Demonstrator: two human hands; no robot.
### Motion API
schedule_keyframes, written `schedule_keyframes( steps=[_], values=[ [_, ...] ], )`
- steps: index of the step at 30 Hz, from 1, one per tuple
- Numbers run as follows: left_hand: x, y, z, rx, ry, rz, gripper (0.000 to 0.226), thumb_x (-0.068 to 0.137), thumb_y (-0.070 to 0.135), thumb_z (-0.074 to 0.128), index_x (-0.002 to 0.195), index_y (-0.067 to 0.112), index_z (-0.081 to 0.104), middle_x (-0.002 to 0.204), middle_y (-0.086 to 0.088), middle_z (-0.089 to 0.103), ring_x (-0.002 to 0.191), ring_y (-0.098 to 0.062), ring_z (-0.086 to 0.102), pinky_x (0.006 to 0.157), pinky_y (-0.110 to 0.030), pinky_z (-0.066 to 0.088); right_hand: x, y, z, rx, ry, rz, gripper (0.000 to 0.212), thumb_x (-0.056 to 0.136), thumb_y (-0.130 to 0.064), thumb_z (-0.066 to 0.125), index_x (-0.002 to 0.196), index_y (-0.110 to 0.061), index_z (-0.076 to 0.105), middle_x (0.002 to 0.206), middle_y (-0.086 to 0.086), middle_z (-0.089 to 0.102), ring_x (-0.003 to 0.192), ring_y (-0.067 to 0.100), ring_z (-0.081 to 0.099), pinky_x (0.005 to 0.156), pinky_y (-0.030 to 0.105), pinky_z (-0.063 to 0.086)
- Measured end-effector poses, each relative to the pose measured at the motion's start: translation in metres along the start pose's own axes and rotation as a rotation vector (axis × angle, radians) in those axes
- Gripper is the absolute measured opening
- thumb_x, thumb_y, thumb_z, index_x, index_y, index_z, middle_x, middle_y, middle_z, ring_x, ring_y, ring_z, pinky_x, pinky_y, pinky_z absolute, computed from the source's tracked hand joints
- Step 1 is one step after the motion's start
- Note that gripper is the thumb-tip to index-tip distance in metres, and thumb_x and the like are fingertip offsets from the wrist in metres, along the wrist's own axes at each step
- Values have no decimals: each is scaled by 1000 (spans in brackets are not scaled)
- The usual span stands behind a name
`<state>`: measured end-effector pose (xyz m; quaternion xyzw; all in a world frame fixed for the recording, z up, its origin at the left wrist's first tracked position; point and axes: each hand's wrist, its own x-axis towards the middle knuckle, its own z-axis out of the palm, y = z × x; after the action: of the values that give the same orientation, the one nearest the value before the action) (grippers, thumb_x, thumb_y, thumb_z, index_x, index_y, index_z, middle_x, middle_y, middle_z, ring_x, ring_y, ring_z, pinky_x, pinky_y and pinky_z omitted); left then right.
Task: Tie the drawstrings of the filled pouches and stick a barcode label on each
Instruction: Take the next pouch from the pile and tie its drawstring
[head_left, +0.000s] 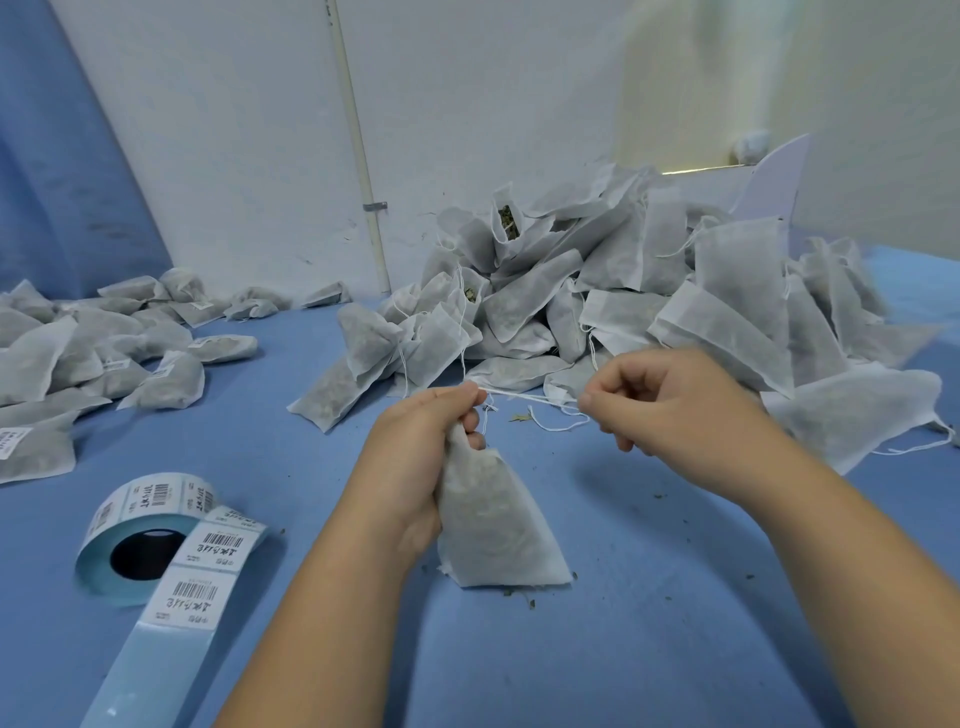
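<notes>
A filled white pouch (493, 525) stands upright on the blue table (675, 597) in the middle. My left hand (421, 452) grips its gathered neck. A white drawstring (530, 397) runs taut from that neck to the right, where my right hand (670, 400) pinches its other end. A roll of barcode labels (145, 530) lies at the lower left, with a strip of labels unrolled toward the front edge.
A big heap of open, filled pouches (623, 291) fills the back right, up against the white wall. At the left lie several tied pouches with labels (104, 348). Bits of dried herb are scattered on the cloth near the pouch.
</notes>
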<state>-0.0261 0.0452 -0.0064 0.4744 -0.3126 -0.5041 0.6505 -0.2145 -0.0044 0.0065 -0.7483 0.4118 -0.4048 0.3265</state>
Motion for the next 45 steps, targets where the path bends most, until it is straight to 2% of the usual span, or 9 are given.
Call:
schedule_keyframes(
  steps=[9,13,18,22,27,32,36,40,45],
  values=[
    [-4,3,0,96,26,14,5,80,14,58,84,13,61,76,-3,45,63,-17,43,62,-32,37,-12,-15,22,221,-138,-144,19,84,-9,68,67,-16,67,56,-9,60,50,6,55,49,13,41],
    [0,5,-7,243,1,-1,54,54,8,50,106,19,61,65,-2,49,61,-18,43,60,-30,36,-11,-13,22,221,-136,-137,17,85,-10,68,69,-15,67,58,-7,62,53,9,61,49,19,45],
    [8,-1,-16,425,43,-26,35,80,0,58,107,21,60,95,-8,57,79,-21,54,73,-36,49,-9,-10,22,191,-136,-138,17,83,-7,67,68,-16,67,58,-7,62,53,8,61,51,15,44],
    [12,-3,-23,530,57,-133,22,89,21,57,110,19,61,104,-7,69,86,-23,67,66,-34,56,-10,-5,27,14,-216,-130,18,80,-7,67,68,-20,67,60,-9,60,54,3,49,54,13,41],
    [9,-4,-19,475,7,-258,31,96,38,50,107,14,66,89,-5,72,78,-23,69,61,-33,56,-13,-1,38,-279,-256,-213,13,79,-14,67,70,-23,65,67,-9,62,62,2,53,59,14,43],
    [7,-6,-14,291,-42,-313,42,101,47,43,120,14,59,103,-11,72,90,-25,72,65,-37,57,-14,-1,44,-327,-256,-257,10,80,-15,67,74,-22,65,71,-10,60,72,4,53,68,24,47],
    [5,-3,-13,187,-156,-333,42,98,32,41,122,0,54,106,-18,65,97,-32,65,89,-46,52,-15,-2,46,-320,-258,-271,10,81,-15,67,76,-24,65,75,-10,60,73,4,53,73,29,49],
    [2,-2,-13,199,-337,-250,23,86,9,45,99,-2,59,93,-21,61,84,-30,62,84,-39,51,-14,-1,45,-287,-258,-271,10,82,-15,68,77,-24,65,79,-9,60,75,2,53,74,26,48],
    [4,-6,-14,237,-419,-96,37,71,1,57,107,-8,61,97,-23,67,91,-29,67,88,-36,55,-10,3,41,-190,-209,-214,7,84,-23,66,78,-26,69,82,-6,63,77,7,57,66,16,43]
  ],
)
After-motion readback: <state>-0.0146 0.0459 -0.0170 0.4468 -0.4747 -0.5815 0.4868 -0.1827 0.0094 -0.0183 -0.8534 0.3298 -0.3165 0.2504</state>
